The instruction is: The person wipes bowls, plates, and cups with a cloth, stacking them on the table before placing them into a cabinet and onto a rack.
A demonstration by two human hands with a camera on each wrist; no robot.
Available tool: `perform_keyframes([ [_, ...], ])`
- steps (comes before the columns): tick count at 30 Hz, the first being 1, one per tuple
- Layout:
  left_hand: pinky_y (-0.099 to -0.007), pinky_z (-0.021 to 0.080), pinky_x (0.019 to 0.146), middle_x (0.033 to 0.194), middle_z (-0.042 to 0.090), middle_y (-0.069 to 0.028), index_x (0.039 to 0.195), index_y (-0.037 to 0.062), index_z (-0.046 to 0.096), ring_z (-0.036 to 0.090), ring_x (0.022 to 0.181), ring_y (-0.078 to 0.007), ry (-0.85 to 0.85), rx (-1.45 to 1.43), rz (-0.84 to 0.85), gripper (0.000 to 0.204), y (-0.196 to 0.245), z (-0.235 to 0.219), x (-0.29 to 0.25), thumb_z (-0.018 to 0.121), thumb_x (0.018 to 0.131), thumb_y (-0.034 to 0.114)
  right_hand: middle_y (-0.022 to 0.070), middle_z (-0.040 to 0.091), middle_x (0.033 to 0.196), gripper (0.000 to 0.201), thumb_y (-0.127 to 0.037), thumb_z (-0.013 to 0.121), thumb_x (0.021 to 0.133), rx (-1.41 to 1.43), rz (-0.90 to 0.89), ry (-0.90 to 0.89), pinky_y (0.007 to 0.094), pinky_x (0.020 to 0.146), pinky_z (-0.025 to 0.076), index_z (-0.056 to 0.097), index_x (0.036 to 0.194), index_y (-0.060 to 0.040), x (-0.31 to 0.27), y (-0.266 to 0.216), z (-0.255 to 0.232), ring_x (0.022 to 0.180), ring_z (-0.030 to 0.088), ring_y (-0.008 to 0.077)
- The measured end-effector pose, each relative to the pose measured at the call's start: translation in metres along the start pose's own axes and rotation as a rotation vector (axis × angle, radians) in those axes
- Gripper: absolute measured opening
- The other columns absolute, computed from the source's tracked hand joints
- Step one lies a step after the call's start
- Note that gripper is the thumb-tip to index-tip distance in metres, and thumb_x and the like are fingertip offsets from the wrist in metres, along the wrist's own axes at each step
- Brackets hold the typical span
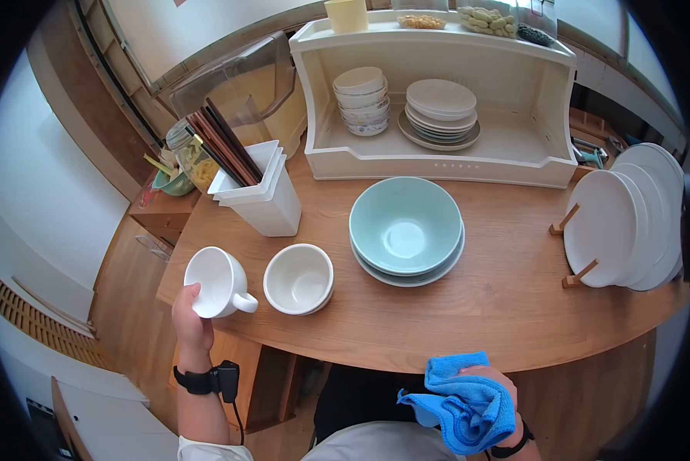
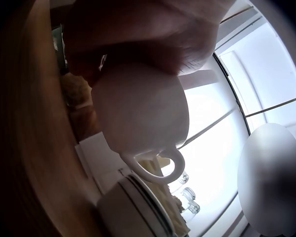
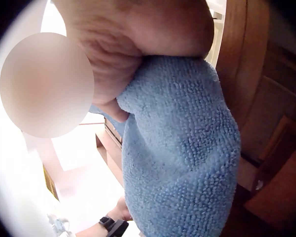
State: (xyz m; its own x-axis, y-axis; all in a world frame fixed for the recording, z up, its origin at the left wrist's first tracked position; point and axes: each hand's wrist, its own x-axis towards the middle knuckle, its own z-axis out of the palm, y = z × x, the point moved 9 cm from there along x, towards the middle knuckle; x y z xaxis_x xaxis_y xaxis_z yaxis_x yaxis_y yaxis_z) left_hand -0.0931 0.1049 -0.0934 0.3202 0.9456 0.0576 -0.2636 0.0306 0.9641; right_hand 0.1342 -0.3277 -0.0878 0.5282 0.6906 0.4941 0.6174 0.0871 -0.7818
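Observation:
My left hand (image 1: 192, 319) grips a white mug (image 1: 220, 281) by its side at the table's left front, the handle pointing right. In the left wrist view the fingers of the left hand (image 2: 143, 39) wrap the mug (image 2: 143, 111), handle downward. Just right of it stand stacked white cups (image 1: 299, 278). My right hand (image 1: 500, 382) holds a bunched blue cloth (image 1: 468, 407) at the front edge; in the right wrist view the cloth (image 3: 180, 148) hangs from the right hand (image 3: 138, 44) and hides most of the fingers.
Turquoise bowls (image 1: 405, 225) rest on a plate in mid-table. Behind them is a cream shelf (image 1: 437, 167) with bowls and small plates. A white holder (image 1: 266, 201) with chopsticks stands at back left. Plates (image 1: 602, 227) lean in a wooden rack at the right.

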Motion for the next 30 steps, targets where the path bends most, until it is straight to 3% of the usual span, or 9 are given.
perform_keyframes([
  [5, -0.0318, 0.046, 0.082, 0.097, 0.062, -0.0080, 0.099, -0.0014, 0.059, 0.059, 0.091, -0.0171, -0.024, 0.062, -0.120, 0.020, -0.025, -0.007, 0.007, 0.054, 0.088, 0.015, 0.0113, 0.071, 0.092, 0.026, -0.022, 0.079, 0.073, 0.027, 0.027, 0.009, 0.0357, 0.083, 0.053, 0.070, 0.089, -0.0030, -0.002, 0.000, 0.000, 0.087, 0.068, 0.0256],
  [12, -0.0300, 0.046, 0.079, 0.094, 0.062, -0.0074, 0.097, -0.0007, 0.059, 0.059, 0.087, -0.0159, -0.073, 0.069, -0.139, 0.018, -0.044, -0.001, 0.011, 0.055, 0.088, 0.015, 0.0132, 0.071, 0.094, 0.030, -0.022, 0.076, 0.074, -0.022, -0.060, -0.006, 0.0392, 0.081, 0.054, 0.068, 0.094, -0.0012, 0.004, -0.009, 0.004, 0.084, 0.068, 0.0285],
  [14, -0.0324, 0.046, 0.086, 0.104, 0.063, -0.0108, 0.112, -0.0040, 0.056, 0.060, 0.096, -0.0202, -0.118, 0.156, -0.113, 0.033, -0.045, 0.001, 0.015, 0.050, 0.089, 0.018, 0.0157, 0.070, 0.095, 0.035, -0.022, 0.075, 0.073, -0.030, -0.100, -0.026, 0.0421, 0.079, 0.054, 0.066, 0.096, 0.0010, 0.003, -0.010, 0.006, 0.082, 0.068, 0.0315],
  [15, -0.0324, 0.046, 0.086, 0.104, 0.063, -0.0108, 0.112, -0.0040, 0.056, 0.060, 0.096, -0.0202, -0.117, 0.155, -0.114, 0.033, -0.045, 0.003, 0.016, 0.050, 0.089, 0.018, 0.0156, 0.070, 0.095, 0.035, -0.022, 0.075, 0.072, -0.044, -0.114, -0.031, 0.0422, 0.079, 0.054, 0.066, 0.096, 0.0007, 0.002, -0.010, 0.007, 0.082, 0.068, 0.0314],
  [17, -0.0292, 0.046, 0.077, 0.092, 0.062, -0.0074, 0.096, -0.0010, 0.059, 0.059, 0.085, -0.0154, -0.105, 0.154, -0.132, 0.017, -0.041, 0.013, 0.015, 0.055, 0.088, 0.014, 0.0155, 0.070, 0.095, 0.035, -0.023, 0.076, 0.072, -0.057, -0.129, -0.036, 0.0424, 0.079, 0.054, 0.065, 0.096, 0.0005, 0.002, -0.011, 0.008, 0.081, 0.068, 0.0312],
  [18, -0.0292, 0.046, 0.077, 0.092, 0.062, -0.0074, 0.096, -0.0010, 0.059, 0.059, 0.085, -0.0154, -0.105, 0.153, -0.132, 0.017, -0.043, 0.010, 0.020, 0.055, 0.088, 0.014, 0.0154, 0.070, 0.095, 0.035, -0.023, 0.076, 0.071, -0.065, -0.131, -0.035, 0.0424, 0.079, 0.054, 0.065, 0.096, 0.0002, 0.003, -0.011, 0.009, 0.081, 0.068, 0.0311],
  [23, -0.0276, 0.047, 0.079, 0.097, 0.065, -0.0095, 0.110, -0.0055, 0.060, 0.061, 0.089, -0.0151, -0.259, 0.247, -0.168, 0.028, -0.039, 0.037, 0.029, 0.054, 0.090, 0.015, 0.0153, 0.070, 0.094, 0.036, -0.023, 0.076, 0.071, -0.073, -0.139, -0.027, 0.0425, 0.078, 0.054, 0.065, 0.096, -0.0001, 0.000, -0.010, 0.012, 0.081, 0.068, 0.0309],
  [26, -0.0252, 0.047, 0.078, 0.101, 0.065, -0.0093, 0.114, -0.0069, 0.059, 0.060, 0.090, -0.0133, -0.308, 0.422, -0.193, 0.034, -0.038, 0.040, 0.035, 0.053, 0.094, 0.021, 0.0110, 0.070, 0.088, 0.026, -0.022, 0.077, 0.074, -0.119, -0.114, 0.027, 0.0372, 0.078, 0.054, 0.069, 0.089, -0.0027, 0.001, -0.012, 0.010, 0.079, 0.068, 0.0251],
  [30, -0.0241, 0.047, 0.077, 0.102, 0.064, -0.0072, 0.110, -0.0050, 0.061, 0.059, 0.088, -0.0111, -0.225, 0.493, -0.094, 0.031, -0.023, 0.032, 0.038, 0.053, 0.097, 0.021, 0.0104, 0.070, 0.087, 0.024, -0.020, 0.078, 0.073, -0.157, -0.097, -0.002, 0.0372, 0.078, 0.054, 0.069, 0.088, -0.0031, 0.008, -0.020, 0.012, 0.080, 0.068, 0.0250],
])
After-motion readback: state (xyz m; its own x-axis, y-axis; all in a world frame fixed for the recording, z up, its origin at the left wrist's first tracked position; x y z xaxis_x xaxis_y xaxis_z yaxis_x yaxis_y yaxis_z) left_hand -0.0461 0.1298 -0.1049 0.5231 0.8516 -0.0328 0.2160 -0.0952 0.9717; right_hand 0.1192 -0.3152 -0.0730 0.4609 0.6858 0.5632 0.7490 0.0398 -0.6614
